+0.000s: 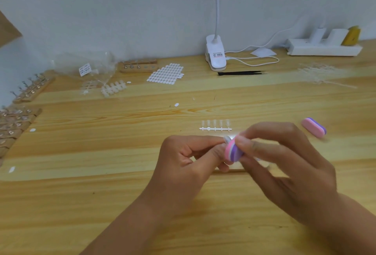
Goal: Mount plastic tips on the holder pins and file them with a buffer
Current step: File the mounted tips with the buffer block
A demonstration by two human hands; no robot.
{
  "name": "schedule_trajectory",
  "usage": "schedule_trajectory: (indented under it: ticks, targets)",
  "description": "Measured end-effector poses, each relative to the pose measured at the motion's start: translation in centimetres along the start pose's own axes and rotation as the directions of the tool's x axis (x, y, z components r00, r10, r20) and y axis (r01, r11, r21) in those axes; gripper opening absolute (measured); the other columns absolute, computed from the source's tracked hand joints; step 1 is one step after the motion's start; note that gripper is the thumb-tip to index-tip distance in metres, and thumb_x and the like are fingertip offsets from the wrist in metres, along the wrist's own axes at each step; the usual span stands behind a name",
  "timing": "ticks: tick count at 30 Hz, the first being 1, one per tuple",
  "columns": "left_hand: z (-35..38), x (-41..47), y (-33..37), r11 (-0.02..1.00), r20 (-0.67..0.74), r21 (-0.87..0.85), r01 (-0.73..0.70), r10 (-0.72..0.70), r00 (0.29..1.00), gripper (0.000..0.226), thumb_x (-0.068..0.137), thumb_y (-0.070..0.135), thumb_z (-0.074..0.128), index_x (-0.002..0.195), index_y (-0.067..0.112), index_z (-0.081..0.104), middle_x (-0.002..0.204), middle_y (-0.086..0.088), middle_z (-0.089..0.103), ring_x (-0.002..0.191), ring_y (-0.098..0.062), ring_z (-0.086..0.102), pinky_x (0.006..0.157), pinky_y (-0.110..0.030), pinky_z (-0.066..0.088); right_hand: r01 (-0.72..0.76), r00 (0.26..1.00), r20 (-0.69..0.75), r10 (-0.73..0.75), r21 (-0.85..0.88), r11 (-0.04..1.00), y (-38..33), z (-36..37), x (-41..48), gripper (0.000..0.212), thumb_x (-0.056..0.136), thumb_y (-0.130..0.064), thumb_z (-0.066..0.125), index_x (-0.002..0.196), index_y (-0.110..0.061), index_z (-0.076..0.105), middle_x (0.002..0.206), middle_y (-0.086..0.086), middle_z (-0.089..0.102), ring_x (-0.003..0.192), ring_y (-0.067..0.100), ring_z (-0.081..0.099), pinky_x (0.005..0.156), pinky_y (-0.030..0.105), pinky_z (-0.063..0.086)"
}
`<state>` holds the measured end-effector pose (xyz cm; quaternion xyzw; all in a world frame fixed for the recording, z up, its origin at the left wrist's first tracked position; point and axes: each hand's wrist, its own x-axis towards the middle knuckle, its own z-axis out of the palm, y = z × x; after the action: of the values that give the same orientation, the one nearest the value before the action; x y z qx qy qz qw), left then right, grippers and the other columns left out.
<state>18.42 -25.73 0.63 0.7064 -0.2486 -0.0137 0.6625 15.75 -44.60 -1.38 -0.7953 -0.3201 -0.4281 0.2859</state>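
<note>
Here we are at the wooden table (122, 203), and both hands are up and busy, close together. The left hand (189, 157) has its fingers curled in, thumb and forefinger pinching a small clear plastic tip (226, 139) right at the fingertips. Whether that tip sits on a pin I cannot tell, the fingers cover what lies beneath it. The right hand (284, 159) grips a pink and purple buffer (233, 152) between thumb and fingertips, the other fingers fanned loosely behind, and the buffer's edge touches the tip, just right of the left thumb.

Just beyond the two hands, flat on the table, lies a strip of clear tips (215, 126), five in a row on their bar. Off past the right hand's knuckles rests a second buffer (314, 127) (same pink and purple), near but untouched.

Well beyond the left hand, towards the wall: a sheet of small white oval stickers (165, 73), a wooden holder (138, 65) with metal pins, a rack of white tips (113, 89) and a crumpled clear bag (89, 65). Far out to the left of that hand, more wooden holders (30, 89) line the table's edge.

Far ahead of the right hand stands a white clip lamp (215, 55) with black tweezers (240, 73) lying before it, and a white power strip (323, 48) sits against the wall.
</note>
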Motion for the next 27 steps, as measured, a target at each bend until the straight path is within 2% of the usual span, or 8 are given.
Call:
schedule_trajectory:
  ticks: [2,5,8,11,16,20,24,27]
  targets:
    - [0.0,0.0,0.1,1.0,0.009,-0.004,-0.004,0.005,1.0,0.013,0.087,0.021,0.068,0.083,0.014,0.079,0.065,-0.003,0.072,0.06,-0.01,0.067,0.058,-0.013,0.046,0.025,1.0,0.016,-0.024,-0.028,0.999,0.0,0.1,0.0,0.025,0.093,0.001,0.066,0.117,-0.008,0.066,0.106,0.009,0.065,0.097,0.02,0.062,0.089,0.023,0.047]
    - [-0.2,0.1,0.0,0.999,-0.015,-0.035,0.019,-0.019,1.0,0.015,0.086,0.01,0.065,0.081,0.008,0.079,0.068,-0.004,0.073,0.059,-0.014,0.069,0.057,-0.011,0.046,-0.016,1.0,0.01,0.016,-0.076,0.997,0.9,-0.4,0.4,0.028,0.088,0.005,0.069,0.113,-0.008,0.066,0.098,0.014,0.066,0.09,0.022,0.064,0.082,0.029,0.051]
    - [-0.1,0.2,0.0,0.997,-0.011,-0.071,0.017,-0.018,1.0,0.015,0.086,0.007,0.064,0.082,0.005,0.078,0.066,-0.001,0.072,0.057,-0.011,0.067,0.055,-0.01,0.045,-0.036,0.998,-0.051,0.036,0.016,0.999,0.1,-0.6,0.6,0.022,0.093,-0.004,0.068,0.112,-0.014,0.066,0.103,0.003,0.063,0.098,0.01,0.061,0.087,0.019,0.047]
    - [0.1,0.2,0.0,0.994,0.017,-0.105,-0.013,0.015,1.0,0.013,0.086,0.006,0.066,0.079,0.005,0.077,0.062,0.005,0.069,0.054,-0.002,0.062,0.055,-0.009,0.045,-0.008,0.999,-0.042,0.011,0.059,0.998,-0.9,-0.3,0.2,0.016,0.099,-0.012,0.065,0.115,-0.01,0.062,0.104,-0.002,0.062,0.1,0.007,0.06,0.093,0.014,0.042]
    - [-0.2,0.1,-0.2,0.992,0.007,-0.124,0.036,-0.036,0.999,0.016,0.087,0.007,0.063,0.082,0.003,0.077,0.069,-0.009,0.073,0.059,-0.019,0.07,0.055,-0.011,0.046,-0.065,0.997,-0.031,0.064,-0.017,0.998,0.6,-0.6,0.6,0.023,0.089,-0.003,0.07,0.109,-0.014,0.065,0.098,0.009,0.065,0.092,0.012,0.061,0.086,0.02,0.049]
    - [0.1,0.1,0.0,0.989,0.037,-0.146,0.014,-0.009,0.999,0.015,0.086,0.008,0.066,0.079,0.0,0.076,0.063,-0.007,0.069,0.057,-0.012,0.065,0.055,-0.011,0.045,-0.015,1.0,-0.011,0.015,0.059,0.998,-0.4,-0.2,0.1,0.017,0.094,-0.005,0.069,0.109,-0.012,0.069,0.104,0.001,0.064,0.096,0.013,0.063,0.085,0.018,0.048]
    - [0.0,0.0,-0.1,0.984,0.012,-0.172,0.046,-0.045,0.999,0.018,0.084,0.004,0.06,0.073,-0.003,0.074,0.061,-0.013,0.068,0.053,-0.016,0.064,0.053,-0.012,0.045,-0.064,0.998,0.024,0.064,-0.009,0.998,0.7,-0.4,0.3,0.026,0.086,0.001,0.073,0.108,-0.01,0.065,0.097,0.009,0.066,0.089,0.017,0.063,0.081,0.026,0.051]
    - [-0.2,0.1,0.1,0.981,0.022,-0.181,0.065,-0.062,0.998,0.018,0.081,0.004,0.059,0.071,-0.001,0.073,0.059,-0.015,0.067,0.051,-0.017,0.063,0.052,-0.013,0.044,-0.066,0.998,-0.017,0.066,-0.004,0.998,0.5,-0.5,0.5,0.022,0.088,-0.003,0.072,0.107,-0.012,0.066,0.098,0.007,0.066,0.091,0.012,0.062,0.088,0.019,0.047]
